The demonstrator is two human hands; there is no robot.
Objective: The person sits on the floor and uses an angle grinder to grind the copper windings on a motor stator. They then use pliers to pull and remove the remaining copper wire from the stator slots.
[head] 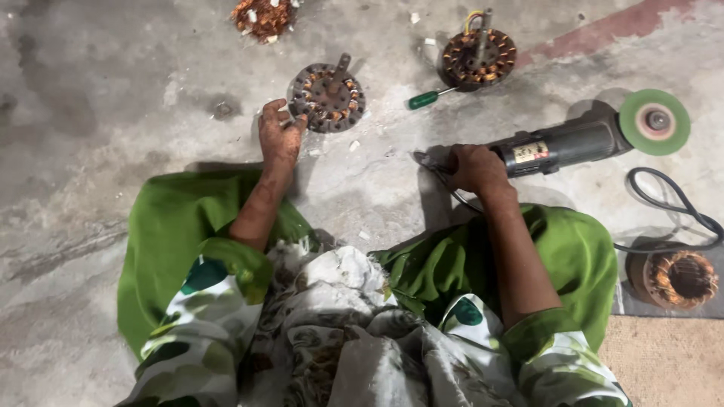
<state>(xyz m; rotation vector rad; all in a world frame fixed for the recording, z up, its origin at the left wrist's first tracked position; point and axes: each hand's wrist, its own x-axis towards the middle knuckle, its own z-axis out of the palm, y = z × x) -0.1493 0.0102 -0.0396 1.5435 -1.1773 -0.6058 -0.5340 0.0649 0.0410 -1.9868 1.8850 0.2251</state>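
- The right hand (473, 167) is closed around the rear grip of a dark grey handheld angle grinder (562, 143) lying on the grey concrete floor (113, 98).
- The grinder's long axis runs from the hand out to the right and slightly away from the person; its green round grinding disc (654, 121) sits at the far right end, face up.
- A black power cable (675, 200) loops on the floor just right of the grinder body.
- The left hand (280, 136) rests at the near left edge of a round grey metal motor stator with copper windings (327, 98), fingers curled loosely on its rim; its short shaft sticks up, tilted to the right.
- A green-handled screwdriver (426, 98) lies between that stator and a second round stator with copper coils (479, 57), farther off.
- A copper-wound coil in a round housing (673, 279) sits at the right, near the knee.
- A heap of copper scrap (262, 16) lies at the far top.
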